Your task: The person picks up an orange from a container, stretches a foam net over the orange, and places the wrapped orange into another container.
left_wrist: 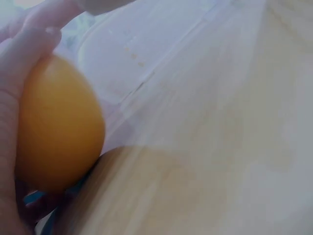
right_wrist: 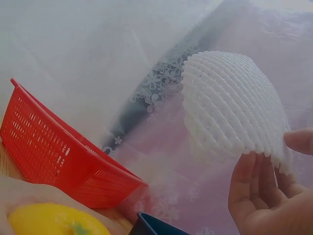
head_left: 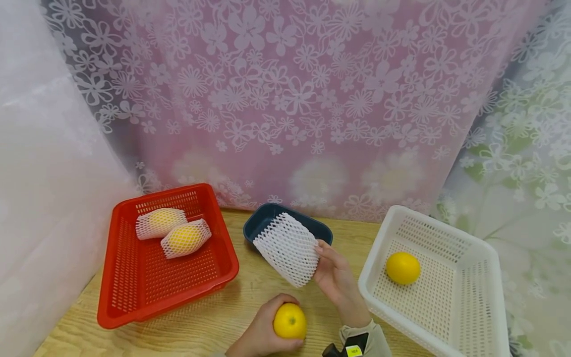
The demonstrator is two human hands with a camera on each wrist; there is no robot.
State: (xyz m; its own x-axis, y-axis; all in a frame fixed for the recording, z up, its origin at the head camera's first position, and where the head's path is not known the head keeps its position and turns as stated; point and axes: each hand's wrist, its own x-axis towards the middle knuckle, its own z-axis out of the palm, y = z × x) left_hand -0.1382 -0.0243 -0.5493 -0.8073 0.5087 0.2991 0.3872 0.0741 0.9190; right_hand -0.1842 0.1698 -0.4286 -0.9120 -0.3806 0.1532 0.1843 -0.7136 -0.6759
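My left hand (head_left: 262, 327) grips a yellow lemon (head_left: 290, 321) low over the wooden table, its stem end facing up. In the left wrist view the same lemon (left_wrist: 61, 125) fills the space beside the thumb and fingers. With thumb and fingers my right hand (head_left: 337, 282) pinches one edge of a white foam net sleeve (head_left: 290, 250). The sleeve looks flattish in the head view, partly covering a dark blue tray (head_left: 318, 229). Seen from the right wrist, the foam net sleeve (right_wrist: 234, 105) bulges above the fingers. Lemon and sleeve are apart.
At left, a red basket (head_left: 167, 315) holds two yellow fruits in foam nets (head_left: 161, 223). On the right stands a white basket (head_left: 446, 302) with one bare lemon (head_left: 403, 267) inside. A pink floral curtain (head_left: 290, 109) hangs behind the wooden table (head_left: 187, 332).
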